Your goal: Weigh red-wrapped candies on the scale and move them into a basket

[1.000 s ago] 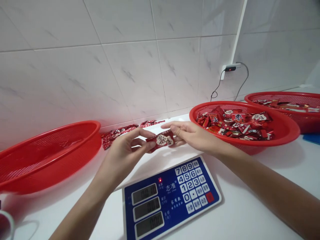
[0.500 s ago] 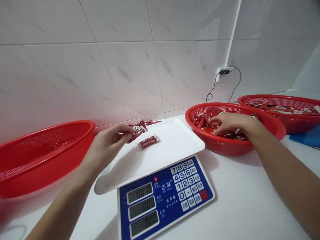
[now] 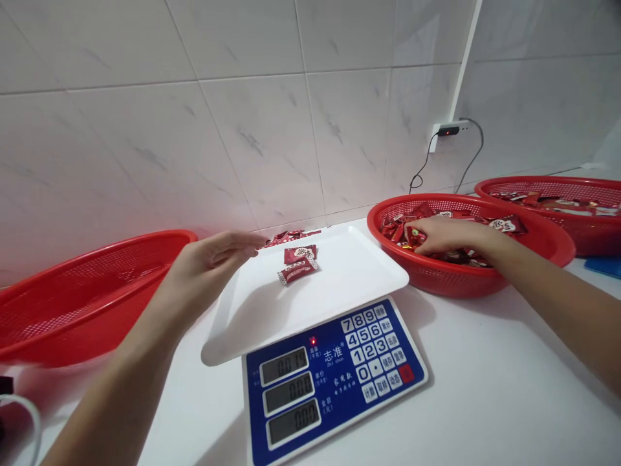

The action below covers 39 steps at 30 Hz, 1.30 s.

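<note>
My left hand [image 3: 220, 255] hovers over the left part of the white weighing tray [image 3: 339, 278], holding nothing, its fingers stretched and the thumb apart. Two wrapped candies lie together on the tray: a flat dark red candy [image 3: 294, 254] at the back and a red candy with dotted ends [image 3: 297, 270] in front of it. Over at the right, my right hand [image 3: 436, 234] reaches into a red basket [image 3: 451, 278] of wrapped candies. Its thumb and fingers are apart around candies there, the tips partly hidden. The blue scale [image 3: 334, 382] under the tray shows a lit display.
At left stands another red basket [image 3: 97, 259]. A third red basket [image 3: 557, 223] with wrapped candies is at the far right. More red wrappers [image 3: 291, 237] lie behind the tray by the tiled wall. A power strip [image 3: 449, 131] with cables hangs there.
My left hand has let go of the flat candy, which now lies on the tray beside the other. My right hand stays in the basket, among the candies. The scale's top reading has risen.
</note>
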{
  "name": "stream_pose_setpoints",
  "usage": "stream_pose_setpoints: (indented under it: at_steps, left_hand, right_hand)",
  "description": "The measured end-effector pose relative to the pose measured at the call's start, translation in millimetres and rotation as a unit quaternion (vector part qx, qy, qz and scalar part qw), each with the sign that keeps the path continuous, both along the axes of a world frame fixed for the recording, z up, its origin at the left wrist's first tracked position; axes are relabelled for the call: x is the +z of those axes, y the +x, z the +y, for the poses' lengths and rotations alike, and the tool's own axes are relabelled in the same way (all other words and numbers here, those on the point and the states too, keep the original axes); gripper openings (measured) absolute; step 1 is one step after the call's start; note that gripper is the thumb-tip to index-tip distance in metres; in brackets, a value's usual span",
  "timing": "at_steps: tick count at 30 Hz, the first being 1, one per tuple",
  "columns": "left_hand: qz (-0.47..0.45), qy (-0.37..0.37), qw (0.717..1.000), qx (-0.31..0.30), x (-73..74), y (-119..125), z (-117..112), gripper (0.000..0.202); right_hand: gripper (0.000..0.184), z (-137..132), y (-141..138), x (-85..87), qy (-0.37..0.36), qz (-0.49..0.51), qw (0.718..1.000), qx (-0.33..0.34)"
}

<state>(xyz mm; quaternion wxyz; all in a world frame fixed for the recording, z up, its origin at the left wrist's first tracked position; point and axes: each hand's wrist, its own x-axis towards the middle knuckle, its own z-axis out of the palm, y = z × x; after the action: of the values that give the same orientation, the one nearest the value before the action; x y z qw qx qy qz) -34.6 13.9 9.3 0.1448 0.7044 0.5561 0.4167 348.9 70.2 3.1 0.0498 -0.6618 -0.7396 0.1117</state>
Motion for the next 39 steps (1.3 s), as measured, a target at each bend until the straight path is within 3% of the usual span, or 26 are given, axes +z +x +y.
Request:
stream_pose_setpoints:
  at_steps: [3, 5, 6, 9, 11, 13, 15, 18, 22, 27, 31, 34, 36, 39]
  left_hand:
    - [-0.051, 0.020, 0.998, -0.022, 7.0, 7, -12, 0.023]
    - [-0.083, 0.009, 0.995, -0.045, 8.8, 15, -19, 0.025]
    - [-0.096, 0.001, 0.994, -0.060, 8.7, 20, -22, 0.027]
    - [-0.117, -0.022, 0.987, -0.110, 4.7, 35, -29, 0.036]
    - [-0.129, -0.044, 0.980, -0.146, -0.4, 43, -31, 0.044]
    - [-0.141, -0.061, 0.974, -0.168, -5.8, 47, -29, 0.048]
    - [-0.153, -0.064, 0.973, -0.160, -10.2, 47, -25, 0.046]
    - [-0.171, -0.052, 0.975, -0.131, -14.2, 45, -18, 0.040]
    - [-0.192, -0.022, 0.976, -0.104, -17.2, 47, -16, 0.045]
    - [-0.149, -0.003, 0.983, -0.106, -17.6, 53, -20, 0.035]
    - [-0.103, 0.028, 0.988, -0.108, -17.7, 52, -21, 0.023]
    - [-0.036, 0.081, 0.992, -0.091, -19.0, 50, -20, 0.013]
    - [0.030, 0.139, 0.988, -0.060, -20.7, 49, -19, 0.010]
    - [0.112, 0.200, 0.972, -0.057, -24.9, 46, -14, 0.007]
  right_hand:
    - [0.025, -10, -13, 15.3, 0.130, 0.071, 0.986, -0.080]
    - [0.028, -19, -31, 24.2, 0.209, 0.241, 0.944, -0.086]
    - [0.029, -23, -42, 26.7, 0.205, 0.349, 0.913, -0.054]
    - [0.036, -36, -85, 24.2, 0.018, 0.579, 0.808, 0.104]
    - [0.040, -42, -111, 16.2, -0.102, 0.639, 0.745, 0.163]
    - [0.045, -45, -129, 7.7, -0.167, 0.657, 0.712, 0.183]
    - [0.045, -45, -136, 1.8, -0.162, 0.640, 0.731, 0.172]
    - [0.031, -43, -131, -1.1, -0.130, 0.596, 0.772, 0.177]
    - [0.034, -42, -122, -0.2, -0.117, 0.592, 0.761, 0.239]
    - [0.036, -43, -123, -0.2, -0.005, 0.543, 0.820, 0.182]
    - [0.032, -40, -120, 0.6, 0.005, 0.529, 0.835, 0.151]
    - [0.021, -37, -116, 5.1, 0.029, 0.574, 0.811, 0.108]
    - [0.012, -37, -113, 10.6, 0.043, 0.631, 0.774, 0.043]
    - [0.015, -39, -109, 19.3, 0.033, 0.699, 0.713, -0.036]
